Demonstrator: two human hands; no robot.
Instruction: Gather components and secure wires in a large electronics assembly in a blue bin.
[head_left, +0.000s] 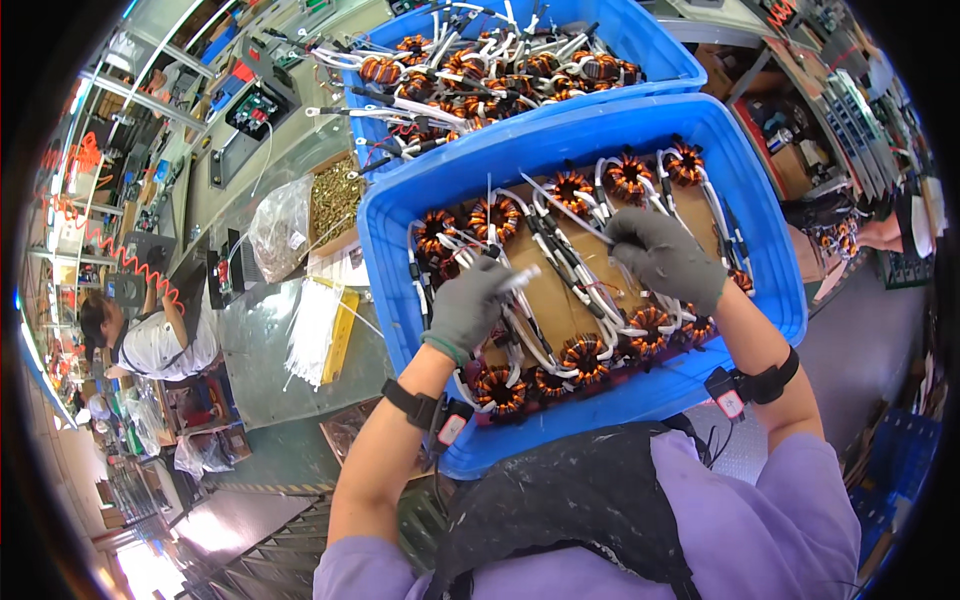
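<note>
My left hand [468,305], in a grey glove, is closed over the left part of the near blue bin [378,260]. A short white piece [522,278], smeared by motion, sticks out from its fingertips; I cannot make out its kind. My gloved right hand [668,262] is pinched over the bin's middle, at the lower end of a thin white strip [560,203] that looks like a cable tie. Around both hands lie copper-wound ring coils [585,358] with white leads, in a far and a near row. Brown cardboard [545,300] lies beneath them.
Behind stands a second blue bin [660,50] heaped with coils [465,65]. On the bench at left are white cable ties [312,335] on a yellow tray [345,335], a plastic bag [280,230] and a box of small brass-coloured parts [337,200]. Another person [165,340] works at far left.
</note>
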